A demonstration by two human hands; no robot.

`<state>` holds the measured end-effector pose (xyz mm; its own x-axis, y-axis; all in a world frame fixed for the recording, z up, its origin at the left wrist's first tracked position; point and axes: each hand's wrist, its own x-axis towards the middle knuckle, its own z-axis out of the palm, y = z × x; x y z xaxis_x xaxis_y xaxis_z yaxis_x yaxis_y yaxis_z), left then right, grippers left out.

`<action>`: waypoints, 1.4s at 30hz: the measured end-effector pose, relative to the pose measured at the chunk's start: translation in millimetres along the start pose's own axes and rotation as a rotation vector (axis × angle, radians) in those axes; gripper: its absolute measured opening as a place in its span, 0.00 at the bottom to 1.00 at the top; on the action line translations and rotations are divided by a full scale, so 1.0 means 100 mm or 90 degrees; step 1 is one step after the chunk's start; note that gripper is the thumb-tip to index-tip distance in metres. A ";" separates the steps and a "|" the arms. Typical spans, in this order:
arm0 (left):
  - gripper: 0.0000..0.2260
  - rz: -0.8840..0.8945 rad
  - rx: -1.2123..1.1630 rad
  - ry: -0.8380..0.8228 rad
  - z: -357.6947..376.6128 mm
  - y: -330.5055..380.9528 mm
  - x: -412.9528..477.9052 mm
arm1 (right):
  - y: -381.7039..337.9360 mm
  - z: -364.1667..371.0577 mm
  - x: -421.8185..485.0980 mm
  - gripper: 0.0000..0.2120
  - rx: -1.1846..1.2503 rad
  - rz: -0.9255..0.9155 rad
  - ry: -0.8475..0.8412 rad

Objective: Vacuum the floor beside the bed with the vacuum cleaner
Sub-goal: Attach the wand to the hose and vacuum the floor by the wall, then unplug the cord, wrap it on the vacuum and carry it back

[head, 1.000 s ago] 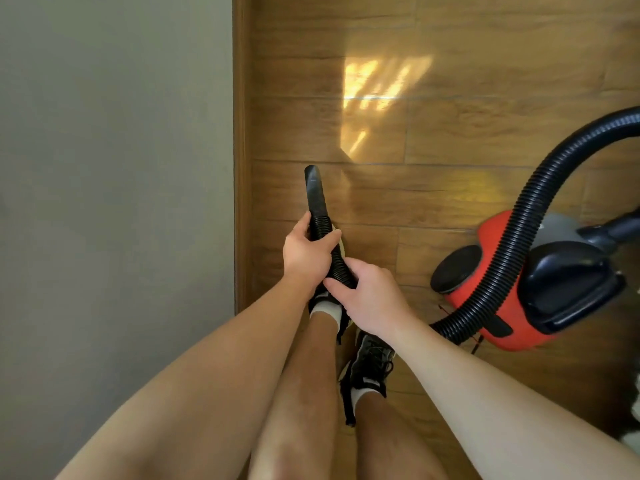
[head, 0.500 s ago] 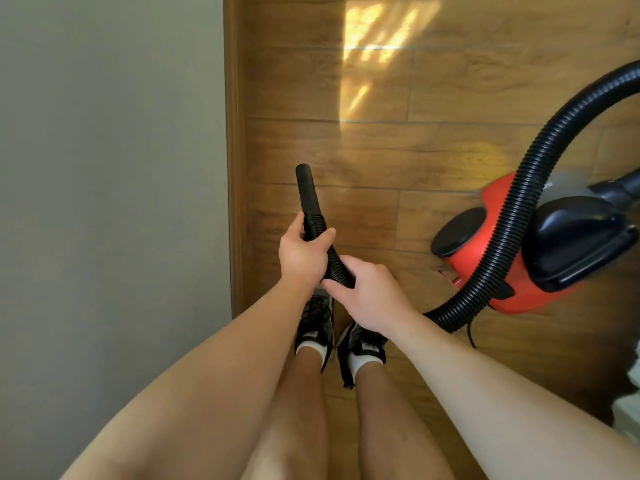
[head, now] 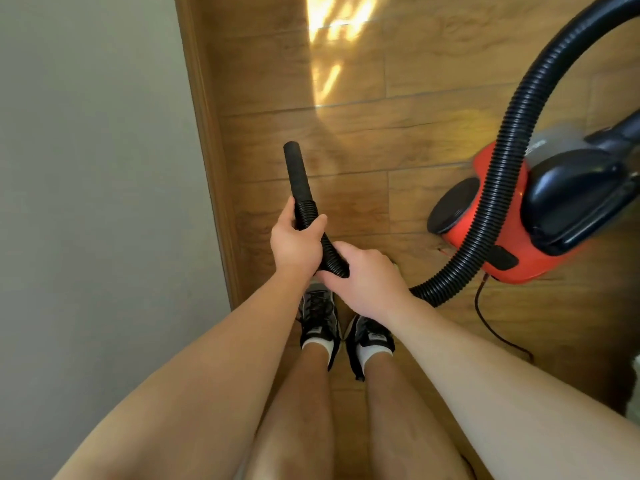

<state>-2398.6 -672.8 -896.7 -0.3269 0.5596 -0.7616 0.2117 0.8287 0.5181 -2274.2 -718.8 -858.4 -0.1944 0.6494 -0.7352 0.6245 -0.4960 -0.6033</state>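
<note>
- One vacuum cleaner (head: 530, 271), with a red body and a dark top, sits on the floor at the right. It is well apart from the person's feet.
- One round black wheel (head: 453, 209) shows on the side of it that faces the person.
- One black ribbed hose (head: 516, 126) arcs in from the upper right corner and crosses in front of the red body. It loops low near the floor and then rises to the hands.
- One smooth black nozzle (head: 296, 171) ends the hose. It points forward and slightly left, above the boards and near the wooden strip.
- The left hand (head: 294, 245) grips the ribbed hose right behind the nozzle, fingers wrapped round it and thumb laid across the ribs.
- The right hand (head: 367, 278) grips the hose just behind the left hand, fingers curled over and under it. The two hands sit close together.
- One thin dark cord (head: 477, 299) trails from under the red body across the floor toward the lower right.
- Two dark laced shoes with white socks, one left (head: 318, 317) and one right (head: 369, 332), stand side by side below the hands.
- The floor (head: 415, 133) is wood-look planks, with one bright patch of sunlight (head: 332, 36) at the top.
- One wooden strip (head: 207, 150) runs along the left of the floor and borders one plain grey surface (head: 86, 202). Whether that surface is the bed cannot be told.
</note>
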 end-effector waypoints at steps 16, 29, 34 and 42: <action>0.32 0.007 0.084 0.007 0.19 0.15 -0.19 | 0.52 -0.61 -0.46 0.26 0.009 0.108 0.217; 0.32 0.033 0.133 0.046 0.26 0.22 -0.20 | 1.26 -0.91 -0.78 0.25 0.051 0.237 0.347; 0.32 0.037 0.139 0.041 0.36 0.18 -0.22 | 1.45 -0.86 -0.82 0.28 0.080 0.311 0.380; 0.32 0.048 0.145 0.027 0.52 0.08 -0.26 | 1.67 -0.82 -0.69 0.31 0.139 0.402 0.417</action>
<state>-2340.9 -680.8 -893.0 -0.3402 0.6228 -0.7046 0.4381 0.7680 0.4672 -2093.9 -799.5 -883.1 0.6383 0.3857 -0.6662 0.3006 -0.9216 -0.2456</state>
